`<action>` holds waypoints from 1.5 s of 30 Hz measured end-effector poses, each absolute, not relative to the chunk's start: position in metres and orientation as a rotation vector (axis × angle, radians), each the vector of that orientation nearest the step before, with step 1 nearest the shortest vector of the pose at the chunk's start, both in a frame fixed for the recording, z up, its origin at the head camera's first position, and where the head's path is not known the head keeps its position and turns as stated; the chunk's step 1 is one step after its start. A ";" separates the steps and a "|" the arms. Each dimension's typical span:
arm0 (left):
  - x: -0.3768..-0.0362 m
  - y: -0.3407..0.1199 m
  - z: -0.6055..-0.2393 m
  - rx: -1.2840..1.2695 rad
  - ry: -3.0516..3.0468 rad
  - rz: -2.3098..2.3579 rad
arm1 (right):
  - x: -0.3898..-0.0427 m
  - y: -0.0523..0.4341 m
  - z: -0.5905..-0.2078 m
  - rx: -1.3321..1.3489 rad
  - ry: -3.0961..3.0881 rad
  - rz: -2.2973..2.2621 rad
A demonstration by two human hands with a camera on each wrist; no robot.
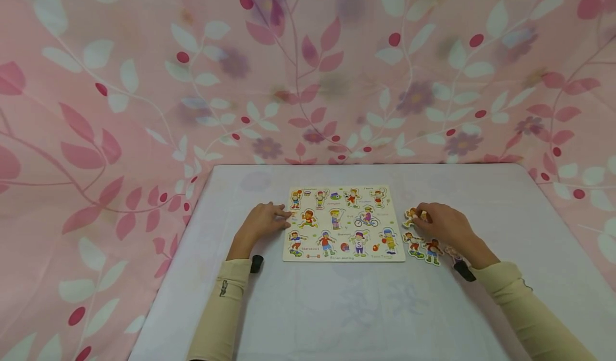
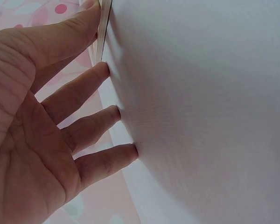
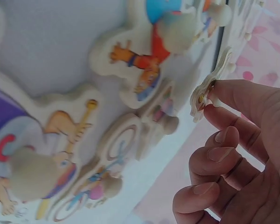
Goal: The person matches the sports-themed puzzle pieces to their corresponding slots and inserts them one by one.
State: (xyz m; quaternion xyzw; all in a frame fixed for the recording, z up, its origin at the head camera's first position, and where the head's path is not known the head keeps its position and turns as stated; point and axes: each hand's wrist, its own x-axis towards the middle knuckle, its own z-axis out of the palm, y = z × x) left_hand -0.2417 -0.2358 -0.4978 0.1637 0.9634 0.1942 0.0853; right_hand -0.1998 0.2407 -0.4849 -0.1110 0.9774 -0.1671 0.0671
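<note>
Both hands rest on the white table (image 1: 337,307), one at each side of the puzzle board (image 1: 343,223). Spread and nearly straight, the left hand (image 1: 262,221) lies palm down with its fingertips (image 2: 104,70) pressing on the tabletop and its topmost finger touching the board's left edge; it holds nothing. At the board's right, the right hand (image 1: 440,223) is curled, its thumb and forefinger pinching a small cut-out figure piece (image 3: 209,88) by its edge, lifted just off the table, while the other fingers (image 3: 210,156) fold toward the palm. Two more loose figure pieces (image 1: 422,247) lie flat on the table just near of that hand, close beside the board's near right corner. Most of the board's slots hold painted sports figures. A pink leaf-patterned cloth (image 1: 144,83) hangs behind the table.
</note>
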 end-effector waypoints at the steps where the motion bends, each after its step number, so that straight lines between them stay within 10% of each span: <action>1: -0.242 -0.236 -0.498 0.490 2.873 0.578 | -0.200 0.240 -0.483 -0.339 2.948 -0.505; 45: -0.242 -0.235 -0.497 0.453 2.863 0.642 | -0.243 0.065 -0.479 -0.793 2.899 -0.515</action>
